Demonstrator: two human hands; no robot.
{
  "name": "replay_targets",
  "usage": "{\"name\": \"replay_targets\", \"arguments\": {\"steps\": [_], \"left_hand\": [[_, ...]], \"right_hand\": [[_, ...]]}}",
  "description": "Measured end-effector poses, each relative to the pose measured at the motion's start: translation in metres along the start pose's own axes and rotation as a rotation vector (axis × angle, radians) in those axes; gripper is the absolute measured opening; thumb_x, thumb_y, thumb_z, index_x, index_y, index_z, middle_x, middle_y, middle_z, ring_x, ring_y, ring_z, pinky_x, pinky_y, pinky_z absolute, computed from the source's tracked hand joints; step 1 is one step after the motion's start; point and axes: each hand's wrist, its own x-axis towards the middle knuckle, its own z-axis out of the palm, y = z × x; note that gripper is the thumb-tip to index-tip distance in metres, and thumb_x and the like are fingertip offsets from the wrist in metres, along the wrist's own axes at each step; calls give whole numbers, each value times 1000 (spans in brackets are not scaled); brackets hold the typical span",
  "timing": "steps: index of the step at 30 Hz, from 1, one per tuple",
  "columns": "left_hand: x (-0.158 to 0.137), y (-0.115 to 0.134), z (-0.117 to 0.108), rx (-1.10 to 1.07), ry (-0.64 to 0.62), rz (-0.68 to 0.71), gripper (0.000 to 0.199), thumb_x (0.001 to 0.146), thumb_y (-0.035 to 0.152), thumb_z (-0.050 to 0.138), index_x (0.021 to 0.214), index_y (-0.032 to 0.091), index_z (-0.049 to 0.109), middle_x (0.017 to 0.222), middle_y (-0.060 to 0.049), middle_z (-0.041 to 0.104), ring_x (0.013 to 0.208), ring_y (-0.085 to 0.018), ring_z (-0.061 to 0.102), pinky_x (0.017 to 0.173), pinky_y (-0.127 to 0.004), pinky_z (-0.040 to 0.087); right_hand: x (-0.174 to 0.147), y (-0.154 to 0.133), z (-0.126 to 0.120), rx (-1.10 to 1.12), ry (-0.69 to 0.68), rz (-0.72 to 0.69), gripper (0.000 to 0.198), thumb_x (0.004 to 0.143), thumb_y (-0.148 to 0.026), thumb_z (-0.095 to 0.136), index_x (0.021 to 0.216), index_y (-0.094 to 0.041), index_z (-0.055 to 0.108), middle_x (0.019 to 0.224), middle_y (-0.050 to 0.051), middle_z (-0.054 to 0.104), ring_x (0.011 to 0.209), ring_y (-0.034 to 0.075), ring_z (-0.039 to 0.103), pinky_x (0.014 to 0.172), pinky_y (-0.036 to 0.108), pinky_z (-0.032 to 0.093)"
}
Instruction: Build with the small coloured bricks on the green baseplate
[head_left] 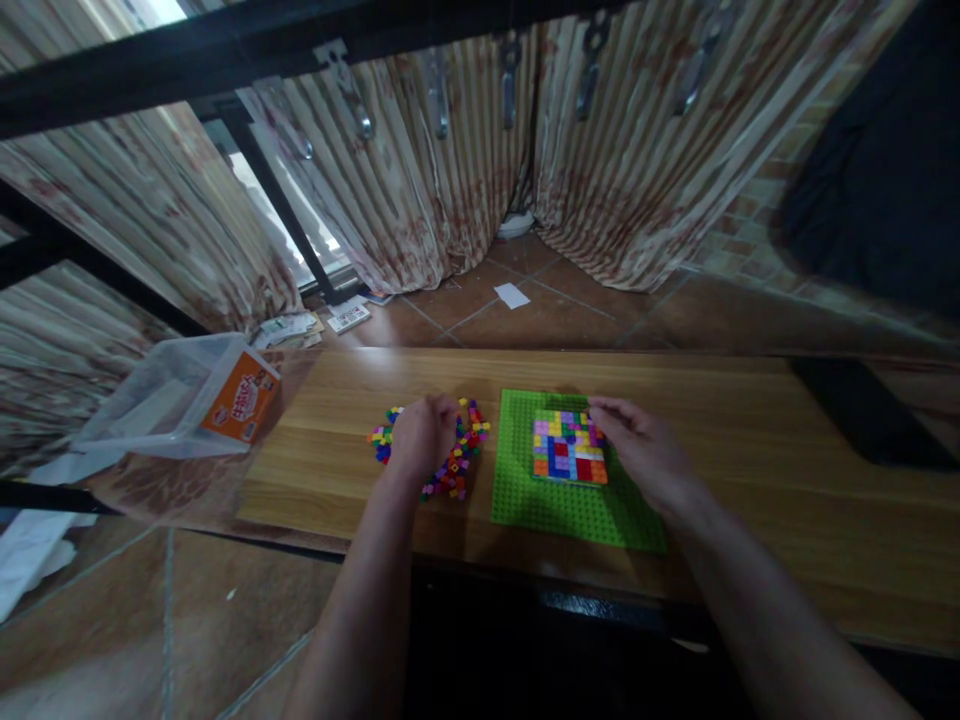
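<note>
My left hand (424, 437) is over a loose pile of small coloured toy bricks (457, 466), its fingers curled together. Whatever those fingers may pinch is hidden from view. On the wooden table lies a green studded baseplate (574, 518). A roughly square patch of multicoloured bricks (568, 448) sits on it, with several colours packed side by side. My right hand (643, 445) is at the patch's right side, fingers stretched out, the tips close to its far right corner. I cannot tell whether they touch the bricks.
A clear plastic bin (157, 400) with an orange label stands left of the wooden table (735, 440). A dark flat object (870, 410) lies at the table's right. Black metal bars (285, 70) with hanging hooks cross above, before striped curtains (450, 200).
</note>
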Motion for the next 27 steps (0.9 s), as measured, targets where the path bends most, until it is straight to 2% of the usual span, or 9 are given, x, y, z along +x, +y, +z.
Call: {"name": "replay_targets", "arguments": {"steps": [4, 8, 11, 17, 27], "left_hand": [[7, 9, 9, 243, -6, 56, 26, 84, 19, 47, 96, 21, 71, 97, -7, 70, 88, -20, 64, 81, -28, 46], [16, 15, 20, 340, 69, 16, 29, 88, 29, 44, 93, 19, 71, 97, -9, 69, 92, -21, 63, 86, -31, 47], [21, 18, 26, 384, 90, -24, 30, 87, 31, 46, 90, 18, 72, 96, -10, 69, 93, -22, 63, 86, -32, 48], [22, 23, 30, 462, 51, -19, 30, 85, 29, 46, 87, 15, 72, 92, -12, 69, 91, -23, 64, 80, -31, 50], [24, 25, 34, 497, 52, -56, 31, 85, 24, 42, 87, 12, 71, 95, -15, 68, 89, -25, 65, 76, -33, 49]], "right_hand": [[-1, -4, 0, -17, 13, 1, 36, 75, -48, 64, 97, -20, 69, 88, 6, 72, 81, 21, 66, 75, 34, 52], [-2, -3, 0, -21, 3, 3, 36, 75, -46, 64, 98, -19, 69, 90, 6, 73, 82, 20, 66, 75, 34, 52], [-1, 0, -1, -18, -18, -9, 36, 76, -46, 63, 100, -20, 68, 93, 7, 73, 84, 20, 66, 76, 34, 52], [1, 1, -1, -11, -26, -2, 35, 75, -43, 64, 100, -19, 68, 96, 7, 72, 86, 21, 67, 81, 36, 52], [0, -5, 0, 1, -30, 39, 28, 75, -34, 63, 98, -19, 68, 90, 7, 73, 82, 21, 67, 77, 36, 53]]}}
